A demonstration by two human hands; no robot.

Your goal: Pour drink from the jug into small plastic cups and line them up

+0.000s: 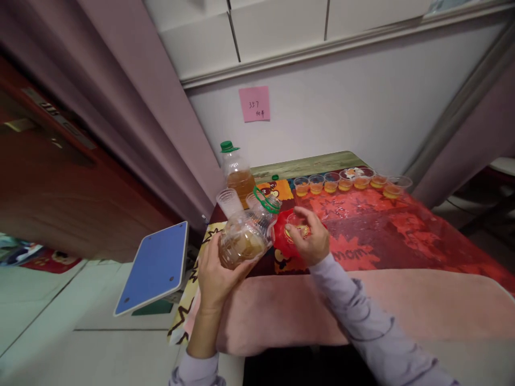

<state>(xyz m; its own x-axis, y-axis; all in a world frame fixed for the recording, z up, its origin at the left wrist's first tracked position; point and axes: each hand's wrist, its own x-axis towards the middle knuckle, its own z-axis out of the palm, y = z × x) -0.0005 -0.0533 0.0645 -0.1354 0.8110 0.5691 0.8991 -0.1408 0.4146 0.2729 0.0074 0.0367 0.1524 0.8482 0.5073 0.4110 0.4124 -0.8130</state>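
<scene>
cup (296,220), partly hidden by the right hand (315,242); rear bottle (238,181), partly hidden by the tilted bottle (245,244); right sleeve (364,316), cut off by lower edge; door (52,198), cut off at left.

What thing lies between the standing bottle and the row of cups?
In the head view, a small green cap lies between them.

Tilted clear plastic jug (246,240) in my left hand (219,276).
Right hand (313,237) over round red dish (286,246); clear plastic cups (345,184) beyond.
</scene>
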